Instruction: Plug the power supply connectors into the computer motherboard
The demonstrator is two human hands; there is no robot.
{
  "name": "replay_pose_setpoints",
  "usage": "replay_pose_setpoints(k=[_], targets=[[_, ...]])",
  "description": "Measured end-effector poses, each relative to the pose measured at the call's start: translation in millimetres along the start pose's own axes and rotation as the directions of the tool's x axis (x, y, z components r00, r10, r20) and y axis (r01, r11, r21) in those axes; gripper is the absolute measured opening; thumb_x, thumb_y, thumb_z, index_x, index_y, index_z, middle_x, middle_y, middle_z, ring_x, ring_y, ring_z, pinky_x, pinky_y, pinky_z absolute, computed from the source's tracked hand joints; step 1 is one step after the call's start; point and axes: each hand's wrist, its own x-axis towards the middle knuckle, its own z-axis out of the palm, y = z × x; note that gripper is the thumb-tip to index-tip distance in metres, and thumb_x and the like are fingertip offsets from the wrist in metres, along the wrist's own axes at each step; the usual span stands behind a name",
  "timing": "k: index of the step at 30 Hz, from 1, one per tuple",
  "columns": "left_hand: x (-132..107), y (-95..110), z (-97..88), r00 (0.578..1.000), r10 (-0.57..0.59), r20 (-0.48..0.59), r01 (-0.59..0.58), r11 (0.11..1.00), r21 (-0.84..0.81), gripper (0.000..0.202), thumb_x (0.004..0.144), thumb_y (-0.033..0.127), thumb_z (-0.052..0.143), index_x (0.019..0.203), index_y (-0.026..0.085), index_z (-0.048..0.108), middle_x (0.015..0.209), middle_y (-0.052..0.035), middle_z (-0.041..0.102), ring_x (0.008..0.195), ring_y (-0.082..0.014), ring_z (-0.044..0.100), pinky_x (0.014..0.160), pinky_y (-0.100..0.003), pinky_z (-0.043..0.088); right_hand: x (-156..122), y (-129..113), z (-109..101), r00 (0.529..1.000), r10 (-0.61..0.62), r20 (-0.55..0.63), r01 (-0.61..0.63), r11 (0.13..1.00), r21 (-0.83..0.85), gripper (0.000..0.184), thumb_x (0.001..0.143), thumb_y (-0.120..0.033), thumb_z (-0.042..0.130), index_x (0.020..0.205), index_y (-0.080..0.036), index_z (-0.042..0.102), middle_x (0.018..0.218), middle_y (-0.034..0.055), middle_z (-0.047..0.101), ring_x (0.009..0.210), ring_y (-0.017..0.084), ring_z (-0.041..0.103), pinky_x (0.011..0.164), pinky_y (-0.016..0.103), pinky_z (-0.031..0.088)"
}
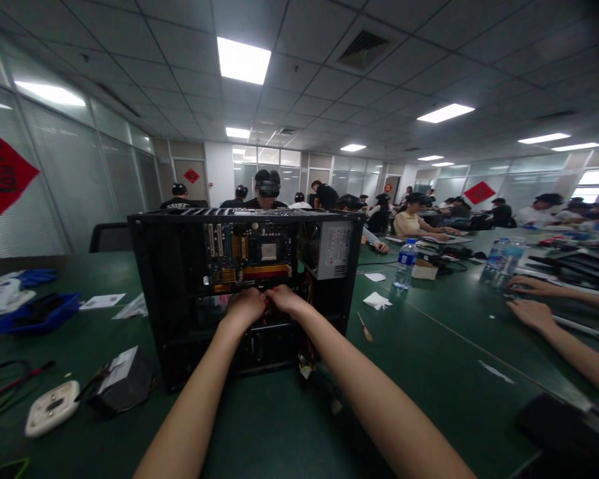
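A black computer case (152, 299) stands in front of me with its side open. Inside it I see a motherboard (247, 243) with orange and gold-coloured slots, and a power supply (334, 247) at the upper right. My left hand (247, 305) and my right hand (285, 301) reach into the lower part of the case, just below the motherboard's edge. Their fingers are pinched close together by a small reddish item, possibly wiring, too small to name. A bundle of cables (307, 356) hangs out at the bottom right of the case.
To the right lie a screwdriver (364, 328), white paper (378, 301) and a water bottle (406, 264). On the left are a blue tray (62, 311), a grey box-shaped part (124, 382) and a white plate-like part (53, 408). A co-worker's hands (532, 313) rest at the far right.
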Motion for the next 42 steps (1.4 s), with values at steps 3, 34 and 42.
replay_pose_setpoints(k=[3, 34, 42], targets=[[-1.6, 1.4, -1.2, 1.0, -0.008, 0.001, 0.008, 1.0, -0.004, 0.044, 0.095, 0.036, 0.038, 0.107, 0.015, 0.074, 0.115, -0.0213, 0.073, 0.105, -0.032, 0.07, 0.076, -0.033, 0.051, -3.2, -5.2, 4.1, 0.994, 0.107, 0.0, -0.106, 0.982, 0.155, 0.018, 0.101, -0.018, 0.045, 0.085, -0.016, 0.053, 0.062, -0.0025, 0.057, 0.049, 0.012, 0.057, 0.053, 0.025, 0.048], [2.4, -0.9, 0.4, 1.0, -0.001, 0.001, 0.001, 0.999, -0.043, 0.045, 0.095, 0.042, 0.042, 0.112, 0.014, 0.073, 0.122, -0.0207, 0.071, 0.11, -0.0295, 0.068, 0.083, -0.031, 0.049, 10.2, -4.3, 11.7, 0.945, 0.324, 0.042, -0.305, 0.829, 0.469, 0.019, 0.104, -0.025, 0.042, 0.093, -0.016, 0.054, 0.053, -0.006, 0.046, 0.039, 0.008, 0.042, 0.041, 0.017, 0.038], [3.3, -0.9, 0.9, 1.0, -0.01, 0.016, 0.011, 0.999, -0.045, 0.044, 0.096, 0.043, 0.04, 0.105, 0.016, 0.074, 0.114, -0.0197, 0.073, 0.101, -0.03, 0.071, 0.076, -0.032, 0.049, 12.8, -4.9, 9.8, 0.942, 0.327, 0.08, -0.323, 0.812, 0.485, 0.025, 0.103, -0.021, 0.038, 0.083, -0.016, 0.052, 0.051, -0.0042, 0.045, 0.039, 0.009, 0.042, 0.039, 0.017, 0.039]])
